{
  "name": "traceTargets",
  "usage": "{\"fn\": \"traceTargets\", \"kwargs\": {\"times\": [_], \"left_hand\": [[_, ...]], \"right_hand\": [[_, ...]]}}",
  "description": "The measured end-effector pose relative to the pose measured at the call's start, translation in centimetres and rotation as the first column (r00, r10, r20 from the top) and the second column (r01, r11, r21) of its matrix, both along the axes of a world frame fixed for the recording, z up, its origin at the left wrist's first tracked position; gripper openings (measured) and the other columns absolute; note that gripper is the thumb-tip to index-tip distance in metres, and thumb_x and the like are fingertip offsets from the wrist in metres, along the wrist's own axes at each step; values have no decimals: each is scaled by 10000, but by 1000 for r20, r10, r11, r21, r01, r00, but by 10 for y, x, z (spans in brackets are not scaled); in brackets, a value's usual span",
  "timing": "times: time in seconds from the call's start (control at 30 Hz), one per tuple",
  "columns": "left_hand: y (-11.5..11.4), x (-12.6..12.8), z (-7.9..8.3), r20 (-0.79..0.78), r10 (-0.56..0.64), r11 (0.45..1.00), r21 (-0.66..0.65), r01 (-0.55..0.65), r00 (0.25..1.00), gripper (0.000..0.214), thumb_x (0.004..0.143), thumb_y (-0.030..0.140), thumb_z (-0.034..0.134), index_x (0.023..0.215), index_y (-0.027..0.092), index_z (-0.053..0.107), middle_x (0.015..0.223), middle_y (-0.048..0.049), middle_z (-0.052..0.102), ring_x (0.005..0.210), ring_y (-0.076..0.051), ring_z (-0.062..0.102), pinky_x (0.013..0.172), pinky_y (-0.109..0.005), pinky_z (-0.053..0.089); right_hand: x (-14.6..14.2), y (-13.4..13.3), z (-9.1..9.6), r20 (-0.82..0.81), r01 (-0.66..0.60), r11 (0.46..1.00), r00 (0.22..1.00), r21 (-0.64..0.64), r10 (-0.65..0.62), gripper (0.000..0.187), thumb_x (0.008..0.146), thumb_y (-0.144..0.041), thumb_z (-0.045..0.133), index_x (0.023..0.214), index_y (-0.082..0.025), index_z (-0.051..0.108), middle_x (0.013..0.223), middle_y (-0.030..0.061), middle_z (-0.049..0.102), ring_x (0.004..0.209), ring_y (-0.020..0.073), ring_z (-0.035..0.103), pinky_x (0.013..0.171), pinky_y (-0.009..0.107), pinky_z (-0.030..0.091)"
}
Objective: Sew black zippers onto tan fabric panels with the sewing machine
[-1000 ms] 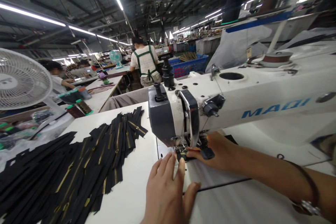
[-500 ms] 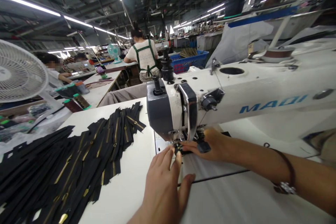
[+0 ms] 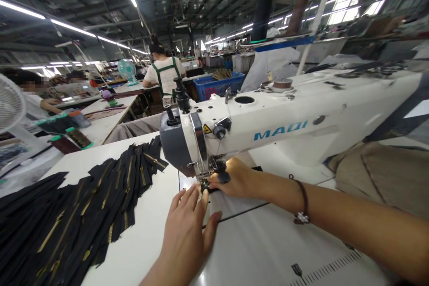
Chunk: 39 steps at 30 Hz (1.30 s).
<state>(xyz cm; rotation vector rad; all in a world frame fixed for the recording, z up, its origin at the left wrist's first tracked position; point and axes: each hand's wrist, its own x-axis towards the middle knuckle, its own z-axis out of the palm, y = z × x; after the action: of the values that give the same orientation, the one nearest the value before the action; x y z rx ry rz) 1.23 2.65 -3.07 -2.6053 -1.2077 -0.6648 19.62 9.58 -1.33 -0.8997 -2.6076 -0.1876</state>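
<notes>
My left hand (image 3: 188,228) lies flat on the white table with fingers stretched toward the presser foot of the white sewing machine (image 3: 268,125). Its fingertips touch a small black piece (image 3: 208,189) under the needle. My right hand (image 3: 234,178) reaches in from the right, under the machine's arm, and pinches that same black piece just behind the foot. A wide pile of black zippers with gold teeth (image 3: 83,201) lies spread over the table to the left.
Thread cones (image 3: 262,15) stand on the rack above the machine. A white fan (image 3: 10,105) sits at the far left, a blue crate (image 3: 217,85) behind. Other people work at tables in the background. Brown cloth (image 3: 382,178) lies at the right.
The view has swung right and pulled back, so machine and hands sit further left. Both hands stay at the presser foot on the black piece.
</notes>
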Motion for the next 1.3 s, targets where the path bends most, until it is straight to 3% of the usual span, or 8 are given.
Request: {"fn": "traceTargets", "kwargs": {"times": [0.17,0.5,0.8,1.07,1.3], "left_hand": [[-4,5,2,-41,83,996,17,-82,996,304,836,260,582,1093,102,613,1130,-199,610,1072,-356,561,832,-522,499],[3,5,2,-50,-12,1000,11,13,999,285,866,262,526,1057,65,604,1063,-200,592,988,-344,558,807,-504,514],[2,5,3,-29,16,999,-45,-17,999,302,868,259,507,1094,72,580,1091,-202,585,1013,-344,554,827,-515,498],[3,4,4,4,28,995,-93,-27,1000,336,837,267,542,1106,68,578,1120,-202,582,1032,-345,551,865,-519,482],[5,4,5,-1,22,997,-79,-22,1000,343,828,283,543,1112,91,563,1112,-191,590,1009,-331,567,846,-514,497]], "right_hand": [[0,0,-4,-26,-4,1000,1000,-6,4,143,827,-235,591,752,-187,703,706,25,694,616,165,610,495,274,287],[1,3,-7,-41,18,999,999,-44,-19,203,846,-229,524,708,-169,662,686,42,656,626,155,558,515,264,300],[4,10,-14,-78,-37,999,996,9,37,259,887,-209,467,707,-166,649,689,33,648,588,132,529,521,262,318],[3,13,-21,-76,-1,1000,997,29,3,344,899,-191,429,632,-161,645,630,39,648,559,141,543,498,267,310],[3,11,-19,-55,27,1000,998,-2,-27,264,875,-183,481,676,-148,650,691,50,677,576,143,563,508,262,313]]}}
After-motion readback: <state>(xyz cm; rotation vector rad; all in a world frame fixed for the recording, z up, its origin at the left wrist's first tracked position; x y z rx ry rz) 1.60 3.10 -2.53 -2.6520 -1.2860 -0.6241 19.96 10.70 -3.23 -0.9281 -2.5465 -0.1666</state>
